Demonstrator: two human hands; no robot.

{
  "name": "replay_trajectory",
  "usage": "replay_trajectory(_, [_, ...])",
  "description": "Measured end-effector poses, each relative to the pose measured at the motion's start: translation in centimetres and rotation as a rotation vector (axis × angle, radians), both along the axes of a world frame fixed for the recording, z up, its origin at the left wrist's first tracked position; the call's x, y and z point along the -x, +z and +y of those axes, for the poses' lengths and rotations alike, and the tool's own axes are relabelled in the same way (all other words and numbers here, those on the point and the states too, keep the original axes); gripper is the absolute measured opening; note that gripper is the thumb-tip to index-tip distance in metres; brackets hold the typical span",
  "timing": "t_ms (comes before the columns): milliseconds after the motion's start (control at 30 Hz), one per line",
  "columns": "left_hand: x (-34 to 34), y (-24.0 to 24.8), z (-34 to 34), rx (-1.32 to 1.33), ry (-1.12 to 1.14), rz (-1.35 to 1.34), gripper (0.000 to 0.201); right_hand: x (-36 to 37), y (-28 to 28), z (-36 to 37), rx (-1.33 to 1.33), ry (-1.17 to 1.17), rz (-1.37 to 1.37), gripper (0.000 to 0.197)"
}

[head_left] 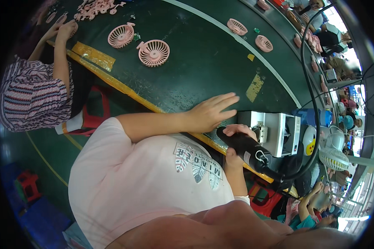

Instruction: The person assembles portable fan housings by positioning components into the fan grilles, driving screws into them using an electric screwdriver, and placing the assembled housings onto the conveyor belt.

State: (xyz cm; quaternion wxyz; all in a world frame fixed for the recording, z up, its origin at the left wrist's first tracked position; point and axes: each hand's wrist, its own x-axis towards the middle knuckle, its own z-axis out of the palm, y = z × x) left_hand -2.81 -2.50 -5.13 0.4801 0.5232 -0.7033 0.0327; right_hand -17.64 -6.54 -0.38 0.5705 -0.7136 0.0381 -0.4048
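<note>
My right hand (239,132) is wrapped round a black electric screwdriver (249,150), whose rear end has a metal hanging loop and a thick black cable. Its tip end lies close to my left hand (212,113), which is open over the bench's near edge with the fingers stretched out and nothing held. Just past my right hand stands a grey-and-white metal box-shaped machine (272,129). Two pink round fan grilles (153,53) lie on the dark green bench (195,66) to the left of my hands.
Two more pink fan parts (264,43) sit beyond the white line. Far left, a co-worker's hands (65,31) are near a pile of pink parts (96,9). The black cable (305,62) arches along the right, by a blue container (320,117) and a white fan (334,159).
</note>
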Motion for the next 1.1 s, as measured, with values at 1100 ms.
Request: replay_trajectory(1100, [-0.8,-1.7,3.9,-0.081,0.145,-0.116,0.012,0.7,0.3,0.2,-0.205,0.051,-0.199,0.06])
